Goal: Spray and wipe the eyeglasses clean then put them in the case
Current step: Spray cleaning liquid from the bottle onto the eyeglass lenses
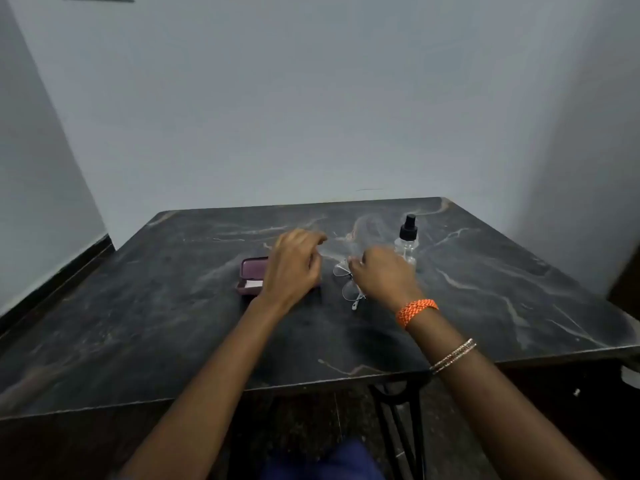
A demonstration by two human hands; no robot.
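Thin wire-rimmed eyeglasses (349,289) lie on the dark marble table (173,323), just right of centre. My right hand (382,277) reaches over them, and its fingertips pinch the frame at the far lens. An open purple case (250,277) with a white cloth inside sits to the left, its right part hidden under my left hand (294,263). That hand hovers over the case with loosely curled fingers and holds nothing. A clear spray bottle (407,242) with a black pump top stands upright just behind my right hand.
The table's far edge meets a pale wall. Its near edge runs across the lower frame, with a black metal table leg (398,410) beneath. An orange band and thin bangles circle my right wrist.
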